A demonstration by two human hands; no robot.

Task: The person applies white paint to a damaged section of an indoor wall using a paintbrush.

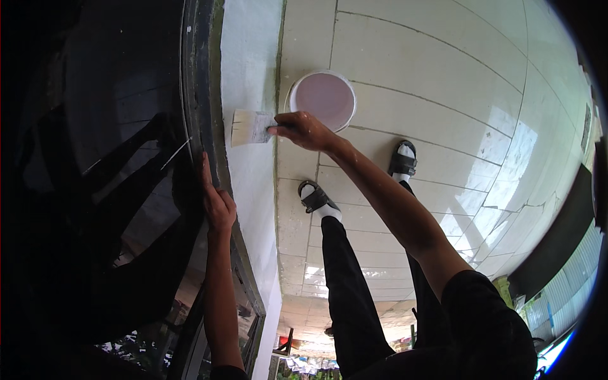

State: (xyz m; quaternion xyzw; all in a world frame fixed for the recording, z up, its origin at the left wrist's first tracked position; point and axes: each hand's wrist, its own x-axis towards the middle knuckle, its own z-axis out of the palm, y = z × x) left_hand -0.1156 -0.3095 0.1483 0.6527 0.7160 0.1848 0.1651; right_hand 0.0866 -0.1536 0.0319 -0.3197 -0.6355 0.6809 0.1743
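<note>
My right hand point(304, 130) is closed around the handle of a wide flat paintbrush point(249, 127). The bristles are pale, and the band near the handle is smeared with white. They lie over the white wall strip point(250, 61); whether they touch it I cannot tell. Just beyond that hand a white bucket point(349, 124) of pale pinkish liquid point(325, 97) stands on the floor. My left hand point(218, 202) rests against the dark window frame point(204, 90), forefinger extended along it, with nothing seen in its grasp.
Dark reflective glass point(128, 156) fills the left side and mirrors my arms. Light floor tiles point(427, 71) stretch to the right, with sunlit patches. My feet, in black sandals point(313, 198) and white socks, stand near the bucket. Corrugated sheeting point(565, 280) shows at lower right.
</note>
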